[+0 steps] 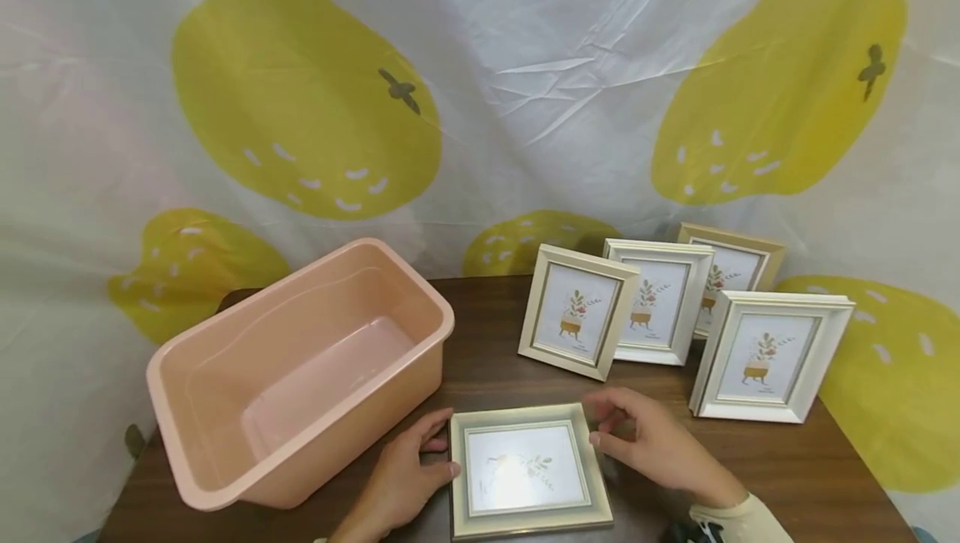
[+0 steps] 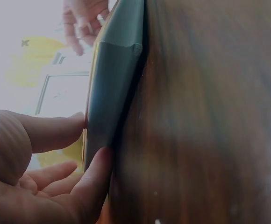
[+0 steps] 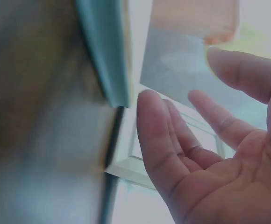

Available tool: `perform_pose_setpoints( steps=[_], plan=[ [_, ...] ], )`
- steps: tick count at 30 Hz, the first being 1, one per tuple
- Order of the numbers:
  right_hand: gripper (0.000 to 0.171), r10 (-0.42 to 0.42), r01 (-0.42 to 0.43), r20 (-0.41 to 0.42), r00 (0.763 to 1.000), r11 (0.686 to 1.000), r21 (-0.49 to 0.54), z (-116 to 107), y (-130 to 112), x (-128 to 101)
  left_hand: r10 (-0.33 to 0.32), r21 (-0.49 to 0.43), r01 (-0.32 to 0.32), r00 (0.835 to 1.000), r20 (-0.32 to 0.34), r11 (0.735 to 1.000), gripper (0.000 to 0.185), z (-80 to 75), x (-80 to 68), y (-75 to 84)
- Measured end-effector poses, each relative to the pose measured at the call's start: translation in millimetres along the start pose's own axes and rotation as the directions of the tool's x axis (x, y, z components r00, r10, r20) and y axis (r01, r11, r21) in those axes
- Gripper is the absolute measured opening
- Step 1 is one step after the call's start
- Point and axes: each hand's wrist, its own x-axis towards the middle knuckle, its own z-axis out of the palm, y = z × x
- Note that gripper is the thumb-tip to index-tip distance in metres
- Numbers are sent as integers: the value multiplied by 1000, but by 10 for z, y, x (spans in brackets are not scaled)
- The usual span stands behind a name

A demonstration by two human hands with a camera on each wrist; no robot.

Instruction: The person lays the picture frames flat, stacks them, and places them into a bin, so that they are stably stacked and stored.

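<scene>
A picture frame point(image 1: 531, 518) with a silvery-gold border lies face up on the dark table, its print turned sideways and its glass catching a bright glare. My left hand point(image 1: 405, 476) pinches its left side; in the left wrist view, one digit of the left hand point(image 2: 42, 172) meets the face edge and another the lower side by the tabletop. Beside the frame's right side is my right hand point(image 1: 652, 447), fingers loosely bent and apart. The right wrist view shows a gap between the right hand point(image 3: 210, 172) and the frame's edge point(image 3: 105, 51).
A pink plastic basin point(image 1: 337, 435) stands on the left. Several frames stand upright at the right: a beige one point(image 1: 577, 314), a white one point(image 1: 663, 301), a tan one behind point(image 1: 772, 264) and another white one point(image 1: 813, 368). A lemon-print curtain point(image 1: 540, 93) hangs behind the table point(image 1: 480, 376).
</scene>
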Motion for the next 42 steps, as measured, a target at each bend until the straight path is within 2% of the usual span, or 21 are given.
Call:
perform_pose_setpoints(
  steps=[3,7,10,14,17,23,29,34,38,42],
  plan=[
    [39,-46,45,-52,998,999,-19,-71,-57,56,-12,17,12,1000,10,1000,69,2,1,0],
    [40,-66,63,-120,991,998,-22,-197,-131,108,-19,18,18,1000,25,1000,68,1,2,7],
    [41,-77,76,-153,985,997,-15,-335,-195,116,-9,22,8,1000,19,1000,67,4,5,10],
    [41,-98,87,-220,970,994,-61,-563,-303,90,-5,28,5,1000,2,1000,67,3,7,14],
    [43,-109,85,-283,953,992,-96,-748,-374,52,-10,29,10,1000,-2,1000,68,-4,4,17],
    [45,-120,87,-392,912,991,-99,-1114,-434,-16,-12,33,12,1000,3,999,68,-10,3,19],
    [49,-158,144,-485,860,987,-67,-1448,-372,-54,-9,28,8,1000,16,1000,68,-13,4,28],
    [49,-183,178,-532,827,982,-62,-1692,-256,-98,2,19,-2,1000,20,1000,65,-21,-8,34],
    [44,-168,118,-546,821,985,-126,-1845,-162,-143,-2,17,2,1000,16,1000,62,-25,-25,44],
    [38,-114,-12,-552,826,976,-219,-1964,-57,-198,-2,21,2,1000,13,1000,60,-24,-37,58]
  ],
)
